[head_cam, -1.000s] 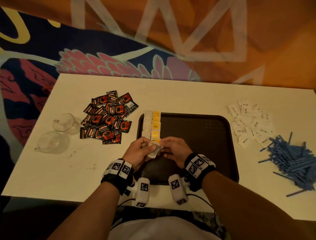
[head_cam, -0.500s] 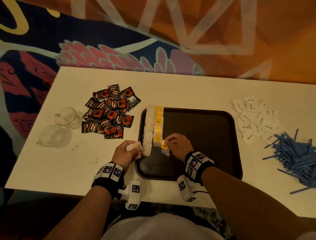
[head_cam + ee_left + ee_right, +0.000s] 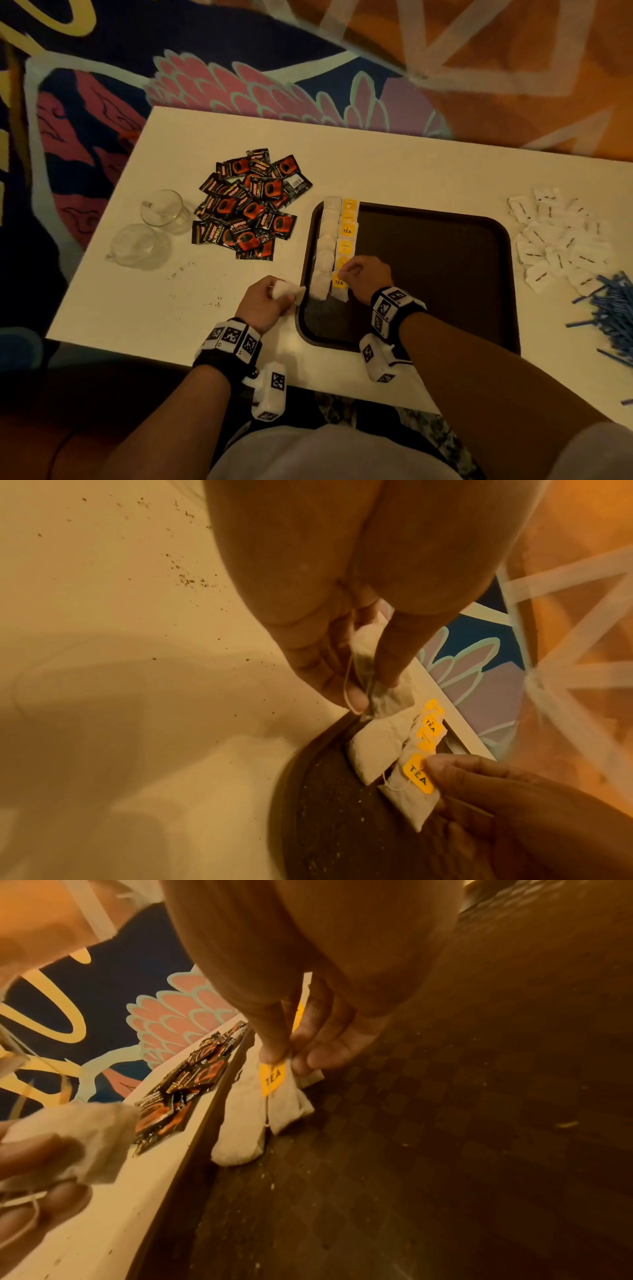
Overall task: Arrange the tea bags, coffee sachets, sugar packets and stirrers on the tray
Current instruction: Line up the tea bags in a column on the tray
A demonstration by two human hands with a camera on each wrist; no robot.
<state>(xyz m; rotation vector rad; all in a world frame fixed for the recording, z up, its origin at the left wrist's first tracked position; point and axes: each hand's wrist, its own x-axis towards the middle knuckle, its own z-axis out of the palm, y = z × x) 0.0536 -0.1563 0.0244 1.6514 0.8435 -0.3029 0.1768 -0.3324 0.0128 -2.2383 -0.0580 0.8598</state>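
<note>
While the left hand [image 3: 265,301] pinches a loose tea bag [image 3: 287,292] over the bench [image 3: 144,308] just off the tray's near-left rim, the right hand [image 3: 366,277] pinches the yellow tag [image 3: 339,282] of the nearest bag in the row [image 3: 337,246]. That row runs along the left side of the dark tray [image 3: 445,274]: white bags against the rim, yellow tags beside them, some reading TEA. From the right wrist, thumb and fingertips [image 3: 274,1053] close on the top of the tag [image 3: 272,1079], and its bag [image 3: 287,1104] lies flat on the tray floor. From the left wrist, the held bag [image 3: 368,669] hangs between thumb and fingers, its string looping beside it.

Coffee sachets [image 3: 250,205], black and red, lie heaped on the bench left of the tray. Two glass cups [image 3: 154,226] stand further left. White sugar packets [image 3: 561,236] lie scattered right of the tray, with blue stirrers [image 3: 613,315] piled nearer the edge. Dark crumbs speck the bench by the left hand.
</note>
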